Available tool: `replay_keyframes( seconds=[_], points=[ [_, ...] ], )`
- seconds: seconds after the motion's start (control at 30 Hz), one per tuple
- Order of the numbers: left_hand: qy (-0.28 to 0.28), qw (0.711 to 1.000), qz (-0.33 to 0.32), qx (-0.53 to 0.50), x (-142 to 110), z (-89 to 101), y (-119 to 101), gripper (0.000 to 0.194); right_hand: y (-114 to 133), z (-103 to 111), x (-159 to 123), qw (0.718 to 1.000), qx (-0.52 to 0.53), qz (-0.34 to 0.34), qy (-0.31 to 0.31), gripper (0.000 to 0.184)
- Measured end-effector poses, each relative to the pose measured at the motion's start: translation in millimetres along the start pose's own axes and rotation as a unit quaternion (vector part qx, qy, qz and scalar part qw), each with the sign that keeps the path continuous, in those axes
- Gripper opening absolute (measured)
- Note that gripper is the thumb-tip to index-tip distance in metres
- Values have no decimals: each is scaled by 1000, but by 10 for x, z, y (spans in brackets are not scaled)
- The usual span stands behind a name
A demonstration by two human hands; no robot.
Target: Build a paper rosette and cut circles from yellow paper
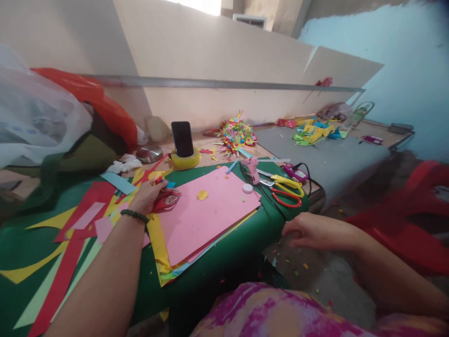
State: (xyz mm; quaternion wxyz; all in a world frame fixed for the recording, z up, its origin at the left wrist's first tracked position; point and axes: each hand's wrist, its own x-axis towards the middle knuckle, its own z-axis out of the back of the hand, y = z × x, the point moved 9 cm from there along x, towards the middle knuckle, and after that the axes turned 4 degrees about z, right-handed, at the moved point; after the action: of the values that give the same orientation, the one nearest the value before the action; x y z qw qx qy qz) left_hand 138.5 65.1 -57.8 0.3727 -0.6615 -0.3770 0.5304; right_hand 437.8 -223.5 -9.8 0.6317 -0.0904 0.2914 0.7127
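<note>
My left hand (149, 193), with a dark beaded bracelet at its wrist, reaches over a pile of coloured paper scraps. Its fingers are bent together near small red and blue pieces; what they grip is partly hidden. Beside it lies a small red looped tool (167, 200), its kind unclear, at the left edge of a stack of pink paper sheets (210, 220). A yellow paper disc (202, 195) rests on the top sheet. My right hand (317, 231) hangs past the table's front edge, slightly blurred, fingers curled, with nothing visible in them.
A pink glue gun (251, 171), yellow-handled scissors (287, 181) and red-handled scissors (286, 199) lie right of the sheets. A phone (182, 139) leans upright at a yellow tape roll (184, 160). Behind sits a spiky paper ball (238, 135). A red chair (403, 224) stands at right.
</note>
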Motion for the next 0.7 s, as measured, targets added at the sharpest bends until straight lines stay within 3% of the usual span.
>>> replay_keyframes(
  seconds=[0.1,0.23,0.3,0.43,0.53,0.7],
  points=[
    [-24,999,-8,30,-27,15,-15,14,56,149,129,995,-12,24,-95,26],
    [-25,998,-28,40,-81,-9,-50,16,320,373,484,969,-79,84,-220,32],
    [-23,999,-25,39,-100,-17,-54,15,399,398,726,963,-132,66,-223,37],
    [-23,999,-10,36,-130,-31,-59,15,456,344,1090,961,-221,29,-164,32],
    [-21,999,-8,36,-143,-45,-64,15,429,337,1014,960,-223,23,-170,27],
    [-24,999,-17,35,-100,-25,-51,16,199,102,320,987,-116,7,-115,26]
  ],
)
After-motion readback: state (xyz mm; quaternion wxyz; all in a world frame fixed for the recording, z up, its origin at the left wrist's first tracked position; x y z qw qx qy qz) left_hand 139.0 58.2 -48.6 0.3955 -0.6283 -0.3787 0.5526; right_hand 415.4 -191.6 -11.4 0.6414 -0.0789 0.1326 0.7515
